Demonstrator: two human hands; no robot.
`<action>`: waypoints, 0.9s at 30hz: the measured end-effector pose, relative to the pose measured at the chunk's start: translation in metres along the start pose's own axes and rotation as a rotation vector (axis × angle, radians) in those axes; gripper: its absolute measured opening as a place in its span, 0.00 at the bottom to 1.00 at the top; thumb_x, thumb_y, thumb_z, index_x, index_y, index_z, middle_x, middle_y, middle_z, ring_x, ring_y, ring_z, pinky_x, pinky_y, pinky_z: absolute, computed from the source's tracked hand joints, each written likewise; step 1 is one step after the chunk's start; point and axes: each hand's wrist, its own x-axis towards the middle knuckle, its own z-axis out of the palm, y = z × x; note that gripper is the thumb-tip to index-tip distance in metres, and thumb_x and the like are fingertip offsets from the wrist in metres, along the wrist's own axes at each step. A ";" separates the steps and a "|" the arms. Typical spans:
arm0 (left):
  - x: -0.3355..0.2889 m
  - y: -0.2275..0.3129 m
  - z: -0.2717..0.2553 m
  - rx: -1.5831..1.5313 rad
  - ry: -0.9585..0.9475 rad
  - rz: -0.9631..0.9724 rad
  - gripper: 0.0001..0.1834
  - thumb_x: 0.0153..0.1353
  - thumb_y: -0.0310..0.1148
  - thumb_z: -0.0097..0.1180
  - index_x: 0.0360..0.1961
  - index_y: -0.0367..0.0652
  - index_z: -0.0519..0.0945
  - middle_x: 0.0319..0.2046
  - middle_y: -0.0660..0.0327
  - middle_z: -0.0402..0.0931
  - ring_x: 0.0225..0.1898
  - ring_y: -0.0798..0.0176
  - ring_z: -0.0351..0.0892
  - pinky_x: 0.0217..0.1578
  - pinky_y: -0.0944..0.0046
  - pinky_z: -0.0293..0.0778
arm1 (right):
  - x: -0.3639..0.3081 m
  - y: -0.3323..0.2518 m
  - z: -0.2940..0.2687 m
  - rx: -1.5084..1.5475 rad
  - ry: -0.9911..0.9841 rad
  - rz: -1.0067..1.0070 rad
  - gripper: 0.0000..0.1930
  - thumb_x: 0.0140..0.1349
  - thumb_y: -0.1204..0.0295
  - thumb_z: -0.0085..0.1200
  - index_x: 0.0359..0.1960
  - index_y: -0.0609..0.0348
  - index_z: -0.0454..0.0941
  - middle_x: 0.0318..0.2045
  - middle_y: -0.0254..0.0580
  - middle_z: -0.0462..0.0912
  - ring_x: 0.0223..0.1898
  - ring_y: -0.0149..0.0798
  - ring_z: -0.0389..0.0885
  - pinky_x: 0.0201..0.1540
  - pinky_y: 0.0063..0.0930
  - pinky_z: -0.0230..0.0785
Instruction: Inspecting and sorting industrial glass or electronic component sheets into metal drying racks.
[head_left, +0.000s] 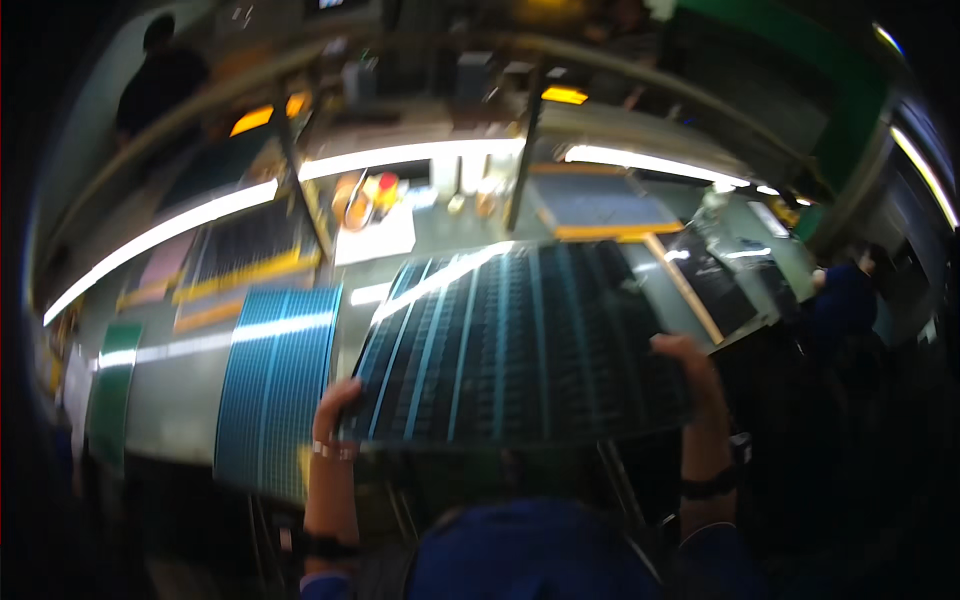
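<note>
A large, glossy dark panel [520, 350] with teal stripes is held up in front of me, tilted so that light glares off its far left part. My left hand [338, 402] grips its left edge near the close corner, the thumb showing on top. At the right edge, my right hand [686, 358] grips the panel too, with its fingers hidden underneath. Just left of my left hand, a blue panel with a fine grid [275, 390] lies on the worktable [175, 400]. The picture is somewhat blurred.
A green panel [115, 395] lies at the table's far left. Yellow-edged frames [245, 245] stand behind, and a blue-grey framed screen [600, 200] lies at the back right. Upright posts [525, 150] rise from the table. A person in blue [850, 295] is at the right.
</note>
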 end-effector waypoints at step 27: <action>0.021 -0.013 0.005 0.034 0.042 -0.355 0.18 0.53 0.33 0.53 0.44 0.34 0.72 0.35 0.57 0.76 0.34 0.64 0.77 0.37 0.67 0.73 | 0.058 0.015 -0.056 -1.227 0.364 -1.012 0.39 0.47 0.67 0.59 0.61 0.54 0.52 0.61 0.55 0.51 0.60 0.52 0.59 0.60 0.45 0.52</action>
